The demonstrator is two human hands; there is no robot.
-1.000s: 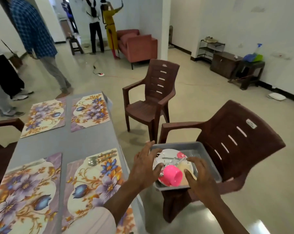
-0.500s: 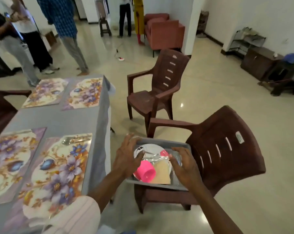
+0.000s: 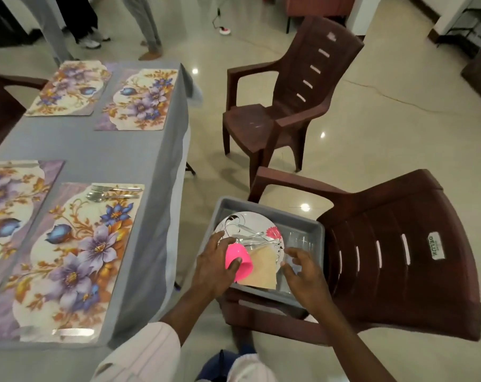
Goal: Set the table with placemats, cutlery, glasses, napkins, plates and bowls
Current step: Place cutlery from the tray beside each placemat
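Grips the pink cup [image 3: 239, 261] with the left hand [image 3: 214, 267] now, off the tub rim where it lay a moment back; holds the right hand [image 3: 302, 274] half-curled just beside, cannot tell whether pinching a clear glass [image 3: 300, 239]. Counts four placemats [image 3: 76, 260] laid on the surface [image 3: 118, 153] left of the hands, fork [image 3: 115, 188] and spoon [image 3: 96, 196] on the nearest only, so most remains. Keeps below the hands a grey tub [image 3: 313, 230] with flowered plate [image 3: 250, 224], loose cutlery [image 3: 247, 237], beige napkin [image 3: 262, 271], glasses.

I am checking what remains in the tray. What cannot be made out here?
Head view:
- Clear glasses in the grey tray: transparent, number unclear.
- Cutlery on the plate: blurred, pieces uncountable.
- Right hand: holding a glass or not, unclear.
- Near-left placemat: cut off by the edge.
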